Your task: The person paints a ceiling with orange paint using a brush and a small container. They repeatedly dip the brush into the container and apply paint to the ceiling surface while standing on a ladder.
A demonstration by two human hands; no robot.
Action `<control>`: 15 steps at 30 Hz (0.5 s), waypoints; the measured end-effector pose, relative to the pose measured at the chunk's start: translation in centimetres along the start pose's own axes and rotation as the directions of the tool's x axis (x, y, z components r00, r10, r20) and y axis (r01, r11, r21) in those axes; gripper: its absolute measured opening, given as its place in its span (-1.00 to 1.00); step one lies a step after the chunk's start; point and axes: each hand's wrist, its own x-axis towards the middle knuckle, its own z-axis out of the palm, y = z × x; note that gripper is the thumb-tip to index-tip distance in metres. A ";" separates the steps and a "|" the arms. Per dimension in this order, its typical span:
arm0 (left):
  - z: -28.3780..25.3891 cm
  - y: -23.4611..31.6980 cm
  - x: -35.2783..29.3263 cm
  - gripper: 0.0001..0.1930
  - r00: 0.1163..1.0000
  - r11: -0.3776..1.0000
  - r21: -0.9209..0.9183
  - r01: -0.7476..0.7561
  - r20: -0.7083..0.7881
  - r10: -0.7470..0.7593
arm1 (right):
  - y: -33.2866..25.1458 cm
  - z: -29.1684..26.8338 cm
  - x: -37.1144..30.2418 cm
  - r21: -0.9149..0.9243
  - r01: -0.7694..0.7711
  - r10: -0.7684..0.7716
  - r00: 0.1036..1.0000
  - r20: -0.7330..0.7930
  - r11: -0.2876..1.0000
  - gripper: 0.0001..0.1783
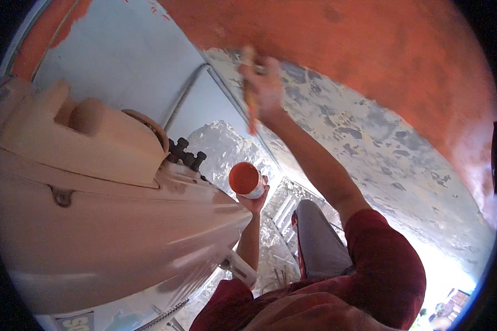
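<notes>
My left hand (258, 203) is wrapped round a small round pot (255, 191), and orange-red paint coats the inside that I can see. The pot hangs low, left of my right forearm, with its mouth tipped toward me. Higher up, my right hand (268, 88) grips a paintbrush (251, 105) at the wall. Both that hand and the brush are smeared by motion, so I cannot tell whether the bristles touch the surface. Just beyond lies the lower border of the orange-red paint (337, 33); below it, the wall (359, 132) is patchy grey and white.
A large pale, smooth-shelled body (110, 220) with black knobs (186, 154) fills the left side, close to my left arm. Behind it stands a pale blue wall (121, 60) with a pipe (185, 94) near the corner. My grey-trousered leg (320, 243) shows below.
</notes>
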 end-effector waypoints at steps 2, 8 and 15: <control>0.2 -0.4 -0.1 -0.38 0.999 0.999 -0.024 0.031 0.018 -0.031 | -1.5 -6.6 -4.7 0.573 -0.224 0.390 0.902 -0.184 0.789 -0.56; 0.0 -1.3 0.8 -0.36 0.992 0.994 -0.007 0.106 0.074 -0.105 | -3.4 -22.5 -15.1 -0.661 0.241 -0.642 0.607 -0.468 0.710 -0.88; 1.0 -3.2 1.0 -0.35 0.985 0.985 -0.120 0.125 0.133 -0.108 | -4.6 -12.6 -8.8 -0.336 0.360 -0.429 0.890 -0.157 0.870 -0.81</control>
